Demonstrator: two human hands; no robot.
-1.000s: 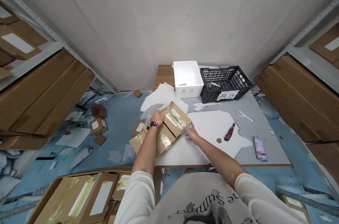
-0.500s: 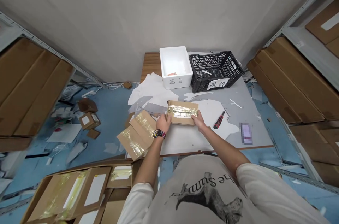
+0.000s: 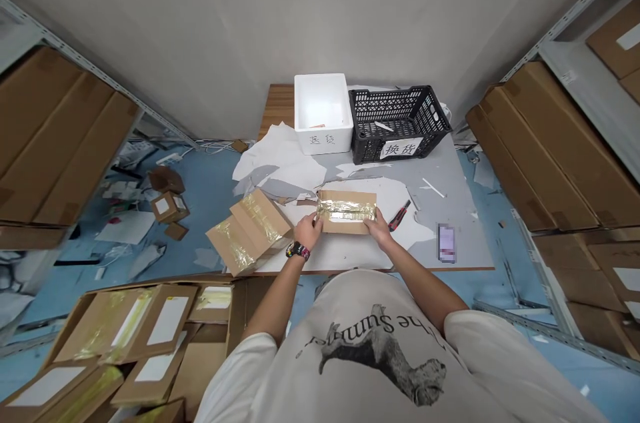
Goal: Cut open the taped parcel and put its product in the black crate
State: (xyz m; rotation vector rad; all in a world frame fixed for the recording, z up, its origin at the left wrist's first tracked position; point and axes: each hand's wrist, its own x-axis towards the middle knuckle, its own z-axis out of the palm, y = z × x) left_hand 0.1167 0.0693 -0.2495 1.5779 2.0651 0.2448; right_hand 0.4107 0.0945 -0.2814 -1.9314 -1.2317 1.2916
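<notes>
A flat cardboard package [image 3: 346, 211] with shiny clear tape across it lies on white sheet on the table, held at both ends. My left hand [image 3: 307, 231], with a dark patterned watch on its wrist, grips the package's left end. My right hand [image 3: 379, 230] grips its right end. A taped cardboard piece [image 3: 249, 231] lies just left of my left hand, over the table's edge. Near my right hand is a red-and-black utility knife [image 3: 399, 215]. A phone [image 3: 447, 243] with a blurred face rests further right.
A white foam box [image 3: 323, 114] and a black plastic crate [image 3: 397, 124] with a paper label stand at the table's far end. Cardboard mailers fill shelves on both sides and an open carton [image 3: 145, 336] below the near edge. Scraps litter the blue floor [image 3: 210, 189].
The package now lies flat and level between my hands, apart from the taped cardboard piece, which sits to the left. The view has tilted, shifting the table higher in the picture.
</notes>
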